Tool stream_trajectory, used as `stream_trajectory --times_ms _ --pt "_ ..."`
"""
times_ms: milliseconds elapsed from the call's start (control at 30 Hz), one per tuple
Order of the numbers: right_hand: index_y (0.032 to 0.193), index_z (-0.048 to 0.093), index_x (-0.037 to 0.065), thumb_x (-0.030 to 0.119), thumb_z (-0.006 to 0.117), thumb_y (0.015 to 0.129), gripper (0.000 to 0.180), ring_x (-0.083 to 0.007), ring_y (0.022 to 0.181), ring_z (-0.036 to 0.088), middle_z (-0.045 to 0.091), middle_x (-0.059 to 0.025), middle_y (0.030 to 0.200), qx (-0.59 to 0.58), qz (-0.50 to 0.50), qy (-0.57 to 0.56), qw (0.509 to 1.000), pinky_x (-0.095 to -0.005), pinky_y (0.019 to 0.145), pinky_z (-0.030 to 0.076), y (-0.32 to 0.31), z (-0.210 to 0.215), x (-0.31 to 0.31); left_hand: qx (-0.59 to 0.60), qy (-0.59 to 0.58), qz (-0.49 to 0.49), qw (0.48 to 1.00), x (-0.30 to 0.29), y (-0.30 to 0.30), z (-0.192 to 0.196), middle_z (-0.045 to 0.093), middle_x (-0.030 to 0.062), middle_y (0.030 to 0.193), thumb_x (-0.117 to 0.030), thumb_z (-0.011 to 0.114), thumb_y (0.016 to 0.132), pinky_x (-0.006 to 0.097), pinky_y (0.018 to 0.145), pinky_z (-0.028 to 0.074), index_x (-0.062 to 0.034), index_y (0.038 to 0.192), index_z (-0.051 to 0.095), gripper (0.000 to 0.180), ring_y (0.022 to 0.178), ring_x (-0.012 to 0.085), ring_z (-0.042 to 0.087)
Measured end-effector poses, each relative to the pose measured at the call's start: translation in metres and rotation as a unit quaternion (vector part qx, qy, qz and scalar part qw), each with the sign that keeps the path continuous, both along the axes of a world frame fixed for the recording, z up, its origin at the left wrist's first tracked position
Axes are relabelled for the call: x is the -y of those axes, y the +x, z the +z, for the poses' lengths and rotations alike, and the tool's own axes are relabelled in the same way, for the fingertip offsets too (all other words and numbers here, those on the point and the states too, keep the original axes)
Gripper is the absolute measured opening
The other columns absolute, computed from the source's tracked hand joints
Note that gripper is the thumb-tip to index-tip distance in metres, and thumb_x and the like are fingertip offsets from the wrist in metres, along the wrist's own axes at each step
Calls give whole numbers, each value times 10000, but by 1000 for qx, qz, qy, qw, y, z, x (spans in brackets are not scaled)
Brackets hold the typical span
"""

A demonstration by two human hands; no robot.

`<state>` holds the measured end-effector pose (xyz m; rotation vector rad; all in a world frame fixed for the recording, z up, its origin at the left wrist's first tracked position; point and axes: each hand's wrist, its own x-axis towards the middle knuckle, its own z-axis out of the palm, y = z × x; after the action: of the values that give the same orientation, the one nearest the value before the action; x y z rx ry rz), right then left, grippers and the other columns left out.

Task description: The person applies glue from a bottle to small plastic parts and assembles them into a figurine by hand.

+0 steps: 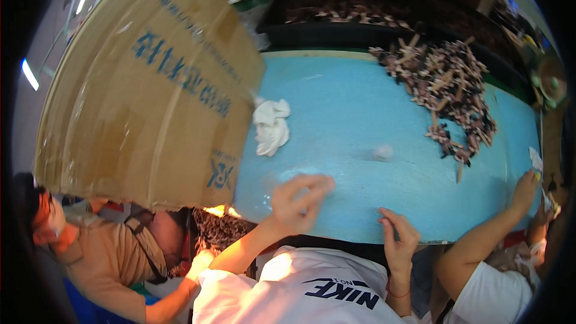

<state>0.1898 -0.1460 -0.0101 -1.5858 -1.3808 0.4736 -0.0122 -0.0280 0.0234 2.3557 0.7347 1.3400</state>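
My left hand (295, 203) is over the near part of the blue tabletop (336, 108), its fingers curled and smeared by motion. Whether anything is in it I cannot make out. At the near edge is my right hand (401, 239), thumb and forefinger drawn close together in a pinch; anything between the tips is too small to see. Beyond both hands lies a small, blurred whitish lump (382, 152). A crumpled white cloth or tissue (272, 127) rests by the box on the left. Farther right spreads a pile of small dark and pinkish stick-like pieces (447, 81).
A tall cardboard box (150, 96) walls off the left side. Black trays (342, 12) with similar pieces line the far edge. One person (114, 240) sits at the left; another person's arm (489, 228) reaches in at the right. More dark pieces (219, 231) sit below the near left edge.
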Motion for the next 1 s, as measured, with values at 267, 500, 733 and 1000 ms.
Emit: stream_trajectory --times_ms 267,500,733,1000 --pt "936 620 -45 -69 478 820 185 -147 688 614 645 -116 842 -4 22 -23 999 -234 634 470 -22 6 -4 -29 94 27 995 47 -75 -6 619 95 832 62 525 587 270 534 506 -16 827 645 279 636 206 619" --pt "933 630 -24 -84 494 790 206 -187 640 606 622 -122 744 54 56 10 997 -271 593 455 -58 12 -16 64 77 235 967 69 -141 -10 603 113 787 122 527 628 270 524 477 9 803 649 241 610 200 590" --pt "932 622 -41 -75 488 803 190 -192 630 614 635 -145 789 103 114 28 988 -277 579 463 -74 11 -19 186 -125 386 895 47 -197 -6 603 126 877 25 598 724 262 546 497 -19 899 648 186 712 213 609" --pt "953 619 -35 -44 499 815 183 -163 587 596 633 -119 702 118 128 -17 985 -264 553 469 -83 9 -15 88 -92 395 910 -29 -229 -14 619 116 835 -44 600 741 331 576 483 -61 875 656 147 722 263 600"
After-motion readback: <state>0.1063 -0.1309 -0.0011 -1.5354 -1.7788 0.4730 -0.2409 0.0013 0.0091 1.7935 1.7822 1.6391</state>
